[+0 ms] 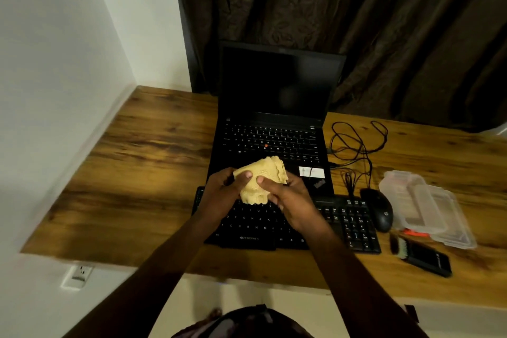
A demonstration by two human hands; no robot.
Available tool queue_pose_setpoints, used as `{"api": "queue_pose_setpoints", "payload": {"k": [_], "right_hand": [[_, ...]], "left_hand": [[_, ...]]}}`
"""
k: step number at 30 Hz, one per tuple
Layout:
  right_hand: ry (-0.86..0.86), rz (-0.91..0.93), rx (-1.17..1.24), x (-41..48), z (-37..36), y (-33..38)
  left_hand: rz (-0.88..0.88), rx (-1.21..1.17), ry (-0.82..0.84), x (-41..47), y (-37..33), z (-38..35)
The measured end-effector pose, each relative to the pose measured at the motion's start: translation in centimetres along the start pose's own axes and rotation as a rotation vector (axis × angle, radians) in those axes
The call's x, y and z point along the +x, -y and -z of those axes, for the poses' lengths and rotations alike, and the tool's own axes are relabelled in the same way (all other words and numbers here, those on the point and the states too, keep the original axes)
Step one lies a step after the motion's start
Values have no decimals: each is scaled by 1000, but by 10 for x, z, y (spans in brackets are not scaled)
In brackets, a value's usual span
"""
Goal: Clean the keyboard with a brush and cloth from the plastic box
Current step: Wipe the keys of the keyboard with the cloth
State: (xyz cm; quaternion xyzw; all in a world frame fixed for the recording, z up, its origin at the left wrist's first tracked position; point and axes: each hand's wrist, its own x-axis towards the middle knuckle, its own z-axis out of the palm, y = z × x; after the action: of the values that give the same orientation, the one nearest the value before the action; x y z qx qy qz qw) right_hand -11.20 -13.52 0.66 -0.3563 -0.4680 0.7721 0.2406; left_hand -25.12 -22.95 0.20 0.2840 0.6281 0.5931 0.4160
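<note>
1. wooden desk [137, 173] set into a corner, with a white wall [55, 63] on the left and a dark curtain [384, 22] behind.
2. an open black laptop [274, 132] with a dark screen stands at the back of the desk; a black keyboard [348, 222] lies just in front of it, touching or overlapping its front edge.
3. both hands are raised over the keyboard's left half, holding a crumpled yellow cloth [263, 175] between them.
4. the left hand [219, 195] grips the cloth's left side, thumb on top and fingers curled underneath.
5. the right hand [290, 203] pinches the cloth's right side, thumb pressed on its front.
6. a black mouse [380, 210] sits just beside the keyboard's right end, its cable looping towards the laptop.
7. right of the mouse is the clear plastic box [406, 195], with a second clear piece [450, 225] overlapping it.
8. the brush [402, 247] lies on the desk near the box's front edge, beside a flat black device [428, 259]; something small and orange [415, 233] shows under the box edge.
</note>
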Motion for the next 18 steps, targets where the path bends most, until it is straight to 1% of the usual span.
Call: {"api": "queue_pose_setpoints", "payload": {"k": [2,4,5,6,7,9,10,11,12,13,15,16,18], "right_hand": [[3,-52,144,4,-8,-5],[-9,-93,266,8,-15,-9],[-23,-73,270,10,-19,-12],[-49,-11,199,11,-24,-14],[-90,87,42,14,-28,-15],[-168,351,-418,21,-31,-15],[-160,480,-643,26,-30,-15],[-114,584,-838,33,-30,-14],[-49,646,-1011,39,-31,-14],[16,665,-1163,44,-32,-14],[103,628,-1418,50,-37,-17],[127,605,-1509,52,-41,-21],[149,580,-1576,54,-49,-26]], "left_hand": [[39,-98,-7,-2,1,3],[79,-121,-50,0,4,7],[87,-70,-87,3,7,11],[73,37,-133,7,12,17],[41,177,-180,10,17,26],[-43,430,-218,12,21,46],[-73,519,-178,12,21,58],[-72,616,-107,11,23,71],[-45,732,-10,11,24,84],[4,863,91,10,25,95],[93,1050,263,5,25,113],[112,1105,333,3,26,118],[119,1201,420,-1,26,122]]}}
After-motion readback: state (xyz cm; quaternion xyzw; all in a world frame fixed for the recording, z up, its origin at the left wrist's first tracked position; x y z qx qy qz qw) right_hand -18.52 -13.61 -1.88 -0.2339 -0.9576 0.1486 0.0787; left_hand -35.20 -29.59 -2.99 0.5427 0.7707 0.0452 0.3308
